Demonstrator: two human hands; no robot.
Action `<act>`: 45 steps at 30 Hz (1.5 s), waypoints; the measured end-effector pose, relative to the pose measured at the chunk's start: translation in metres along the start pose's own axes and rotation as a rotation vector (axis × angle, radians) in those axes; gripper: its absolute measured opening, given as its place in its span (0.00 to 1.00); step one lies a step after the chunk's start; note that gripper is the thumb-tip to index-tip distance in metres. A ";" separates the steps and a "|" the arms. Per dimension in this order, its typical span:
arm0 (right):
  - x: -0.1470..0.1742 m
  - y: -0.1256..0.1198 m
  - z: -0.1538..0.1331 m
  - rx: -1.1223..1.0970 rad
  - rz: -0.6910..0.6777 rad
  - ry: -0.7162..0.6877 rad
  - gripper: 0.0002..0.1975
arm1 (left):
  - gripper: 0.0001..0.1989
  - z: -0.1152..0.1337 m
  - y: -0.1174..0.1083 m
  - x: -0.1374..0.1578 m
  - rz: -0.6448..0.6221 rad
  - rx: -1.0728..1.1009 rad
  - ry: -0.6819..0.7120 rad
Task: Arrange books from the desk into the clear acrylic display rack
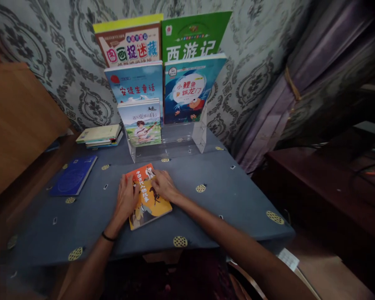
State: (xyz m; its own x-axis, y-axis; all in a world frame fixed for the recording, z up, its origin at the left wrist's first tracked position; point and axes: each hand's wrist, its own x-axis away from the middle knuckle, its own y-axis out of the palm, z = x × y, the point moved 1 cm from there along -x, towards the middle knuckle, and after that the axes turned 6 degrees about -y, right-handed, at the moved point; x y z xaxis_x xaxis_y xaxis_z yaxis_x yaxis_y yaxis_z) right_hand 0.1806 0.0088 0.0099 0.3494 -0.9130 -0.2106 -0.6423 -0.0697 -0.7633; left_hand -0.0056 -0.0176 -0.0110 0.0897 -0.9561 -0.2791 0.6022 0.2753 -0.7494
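Note:
An orange and yellow book [146, 197] with white Chinese lettering lies face up on the table, a little tilted. My left hand [126, 200] grips its left edge, thumb toward the cover, with a dark band around the wrist. At the upper right edge, my right hand [164, 183] has its fingers bent over the cover and holds the book there. Just behind stands a clear acrylic book rack [181, 151]. A book with a guitar player [143, 131] on its cover stands in the front tier, left side.
Higher in the rack stand a blue fairy-tale book [137, 81], a carp book [190, 89], a green book [196, 35] and a brown one [131, 41]. A stack of books [100, 135] and a dark blue book [75, 175] lie left on the grey-blue tablecloth [231, 200].

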 end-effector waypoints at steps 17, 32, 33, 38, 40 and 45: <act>-0.004 0.015 0.026 -0.494 0.266 0.090 0.27 | 0.08 0.003 -0.012 -0.027 -0.057 1.268 -0.819; -0.003 0.003 0.010 -1.331 0.046 0.216 0.28 | 0.19 0.058 -0.028 -0.017 -0.122 -0.015 -0.023; -0.002 0.002 0.006 -1.342 0.025 0.185 0.29 | 0.19 0.062 -0.030 -0.020 -0.137 0.028 -0.039; 0.006 -0.006 -0.010 -1.277 -0.044 -0.006 0.28 | 0.18 0.066 -0.043 -0.038 -0.201 0.382 -0.223; 0.008 -0.008 -0.014 -1.232 -0.061 -0.074 0.28 | 0.18 0.063 -0.044 -0.042 -0.220 0.474 -0.282; 0.009 -0.004 -0.012 -1.183 -0.076 -0.145 0.33 | 0.19 0.059 -0.045 -0.042 -0.308 0.603 -0.362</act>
State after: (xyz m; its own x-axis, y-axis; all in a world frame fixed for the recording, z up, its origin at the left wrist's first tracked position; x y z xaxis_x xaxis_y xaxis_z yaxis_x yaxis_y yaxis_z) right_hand 0.1779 -0.0041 0.0187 0.4388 -0.8420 -0.3139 -0.8199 -0.5181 0.2434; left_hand 0.0109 0.0039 0.0697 0.0393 -0.9827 0.1807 0.9613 -0.0122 -0.2754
